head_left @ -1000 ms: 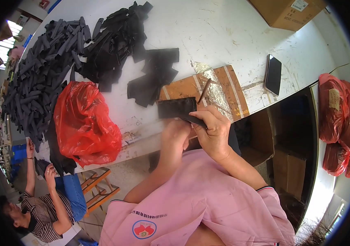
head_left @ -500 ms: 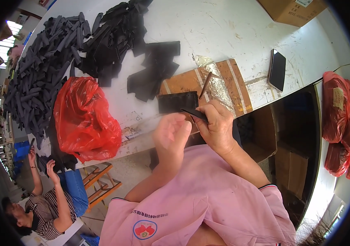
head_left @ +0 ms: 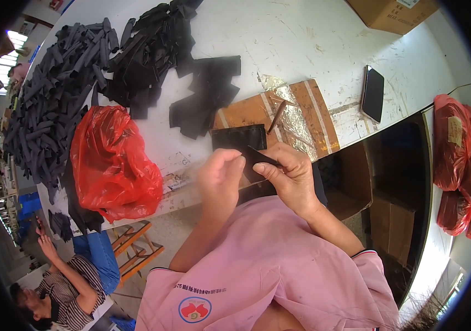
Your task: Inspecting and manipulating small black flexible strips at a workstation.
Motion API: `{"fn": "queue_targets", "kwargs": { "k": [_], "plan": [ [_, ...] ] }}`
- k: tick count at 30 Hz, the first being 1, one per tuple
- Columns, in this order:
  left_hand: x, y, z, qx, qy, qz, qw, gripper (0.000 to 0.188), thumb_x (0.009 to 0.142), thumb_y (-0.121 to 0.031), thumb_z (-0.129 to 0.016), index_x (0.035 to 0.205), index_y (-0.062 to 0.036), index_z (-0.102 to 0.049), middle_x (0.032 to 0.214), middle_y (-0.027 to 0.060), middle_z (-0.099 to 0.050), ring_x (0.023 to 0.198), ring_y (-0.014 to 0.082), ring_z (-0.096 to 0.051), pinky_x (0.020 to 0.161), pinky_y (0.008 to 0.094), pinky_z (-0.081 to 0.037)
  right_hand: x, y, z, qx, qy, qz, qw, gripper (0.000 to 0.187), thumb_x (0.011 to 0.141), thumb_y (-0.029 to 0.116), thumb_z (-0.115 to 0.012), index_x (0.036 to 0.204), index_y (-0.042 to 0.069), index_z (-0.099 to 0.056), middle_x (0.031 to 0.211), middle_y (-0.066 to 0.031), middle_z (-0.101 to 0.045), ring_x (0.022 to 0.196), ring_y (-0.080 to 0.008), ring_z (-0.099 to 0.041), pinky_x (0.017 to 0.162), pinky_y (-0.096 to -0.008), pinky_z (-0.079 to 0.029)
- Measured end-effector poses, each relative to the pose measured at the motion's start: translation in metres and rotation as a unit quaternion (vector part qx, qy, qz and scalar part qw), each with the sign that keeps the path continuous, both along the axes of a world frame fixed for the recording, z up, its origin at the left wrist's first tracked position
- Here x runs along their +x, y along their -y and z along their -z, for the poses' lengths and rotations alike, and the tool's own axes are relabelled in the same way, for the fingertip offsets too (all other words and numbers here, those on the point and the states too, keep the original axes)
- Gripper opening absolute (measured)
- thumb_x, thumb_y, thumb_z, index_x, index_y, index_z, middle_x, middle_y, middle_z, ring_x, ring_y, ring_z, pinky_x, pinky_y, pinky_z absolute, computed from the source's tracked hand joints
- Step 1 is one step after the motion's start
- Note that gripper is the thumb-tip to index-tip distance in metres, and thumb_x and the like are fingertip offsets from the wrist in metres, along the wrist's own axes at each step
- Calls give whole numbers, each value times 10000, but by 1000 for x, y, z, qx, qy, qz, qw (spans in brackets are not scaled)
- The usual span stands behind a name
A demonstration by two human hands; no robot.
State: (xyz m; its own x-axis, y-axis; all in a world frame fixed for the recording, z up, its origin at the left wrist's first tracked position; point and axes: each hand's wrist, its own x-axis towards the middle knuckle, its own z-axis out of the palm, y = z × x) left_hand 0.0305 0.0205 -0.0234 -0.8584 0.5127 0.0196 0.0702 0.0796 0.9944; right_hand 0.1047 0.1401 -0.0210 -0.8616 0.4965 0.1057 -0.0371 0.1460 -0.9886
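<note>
Between the thumb and fingers of my right hand [head_left: 293,179] is a black fabric piece [head_left: 267,158], folded narrow, its pointed end towards my left. My left hand [head_left: 221,179], smeared a little by motion, is beside it with thumb and fingertips drawn together; what they pinch, if anything, I cannot make out. Just beyond my hands a flat black fabric rectangle [head_left: 235,137] lies on a brown cardboard sheet [head_left: 304,102] with shiny tape. A slim brown stick-like tool [head_left: 276,117] rests on the cardboard.
Flat black fabric pieces [head_left: 205,91] and a big heap of dark rolled pieces [head_left: 53,99] cover the table's left. A red plastic bag [head_left: 117,165] sits nearer. Rightward are a phone [head_left: 373,94], a carton [head_left: 392,14] and red bags [head_left: 456,160]. A co-worker [head_left: 75,276] sits at lower left.
My left hand has moved slightly left and its fingertips have drawn together. My right hand has turned a little, still holding the black fabric piece. The co-worker's hands have come together.
</note>
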Motion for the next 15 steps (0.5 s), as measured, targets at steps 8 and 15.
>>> {"fn": "queue_targets", "kwargs": {
  "k": [8, 15],
  "plan": [
    [20, -1, -7, 112, 195, -63, 972, 134, 846, -113, -498, 910, 3, -471, 791, 48, -505, 626, 99, -493, 533, 218, -408, -2, 3, 4, 236, -16, 63, 970, 164, 595, 7, -688, 711, -7, -572, 670, -91, -508, 606, -238, -517, 505, -314, -423],
    [17, 4, -18, 33, 264, -10, 964, 151, 824, -145, -519, 858, -2, -486, 708, 47, -521, 598, 91, -494, 486, 210, -402, 0, 2, 7, 355, -59, 40, 932, 268, 460, -49, -622, 711, 9, -548, 693, -79, -486, 638, -235, -504, 509, -319, -427]
  ]
}}
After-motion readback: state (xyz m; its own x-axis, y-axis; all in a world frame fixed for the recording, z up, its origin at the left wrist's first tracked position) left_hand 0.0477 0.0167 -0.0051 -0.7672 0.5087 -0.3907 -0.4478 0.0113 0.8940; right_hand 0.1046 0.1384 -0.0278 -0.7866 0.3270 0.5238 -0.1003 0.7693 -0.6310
